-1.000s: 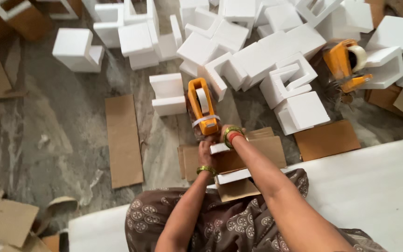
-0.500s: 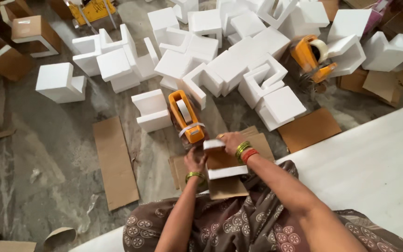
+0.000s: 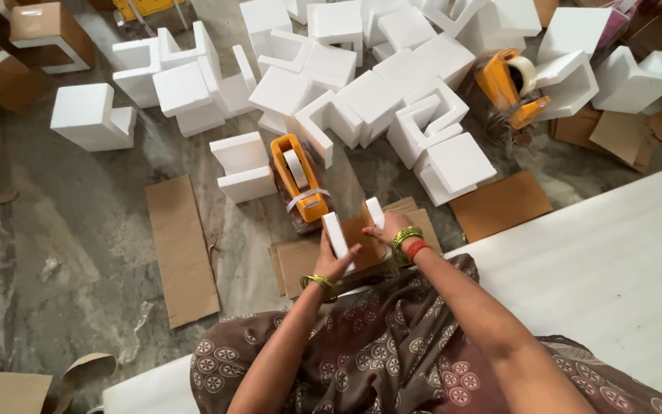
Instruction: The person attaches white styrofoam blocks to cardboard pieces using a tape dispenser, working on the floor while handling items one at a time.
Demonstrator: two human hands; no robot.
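My left hand [image 3: 335, 261] grips the left white foam end [image 3: 335, 232] of a small foam-and-cardboard bundle [image 3: 360, 230]. My right hand [image 3: 389, 227] holds the bundle's right foam end [image 3: 375, 211]. The bundle is tilted up on its edge over a stack of cardboard pieces [image 3: 294, 261] on the floor. An orange tape dispenser [image 3: 299, 178] lies just beyond the bundle, a strip of tape hanging at its near end. Gold bangles are on both wrists, and a red one on the right.
A heap of white foam corner blocks [image 3: 362, 84] covers the floor ahead. A second orange tape dispenser [image 3: 509, 84] lies at the upper right. Flat cardboard sheets [image 3: 181, 249] lie left and right [image 3: 503, 203]. A large white sheet [image 3: 614, 276] spreads at right.
The bundle has been turned from lying flat to standing on its edge between both hands. The view has shifted down and to the right.
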